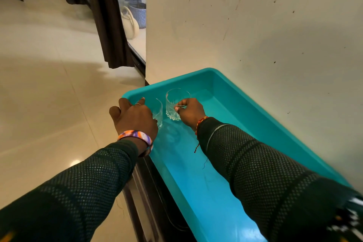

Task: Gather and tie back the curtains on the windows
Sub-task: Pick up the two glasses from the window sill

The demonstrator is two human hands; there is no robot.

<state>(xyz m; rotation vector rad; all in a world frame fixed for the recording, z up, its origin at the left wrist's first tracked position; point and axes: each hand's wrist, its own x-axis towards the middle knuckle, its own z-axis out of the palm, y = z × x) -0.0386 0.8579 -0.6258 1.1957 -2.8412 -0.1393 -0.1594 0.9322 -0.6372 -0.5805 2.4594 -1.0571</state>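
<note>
The dark brown curtain (106,15) hangs beside the window (135,6) at the far end of the floor, well apart from both hands, which reach into a teal tray (255,108) set against the wall. The left hand (135,118) curls its fingers round one clear glass (159,112). The right hand (189,112) seems to pinch a second glass (174,102) at its side.

Glossy plastic tray (255,108), clear cut glasses (173,102), polished tile floor (49,94).
</note>
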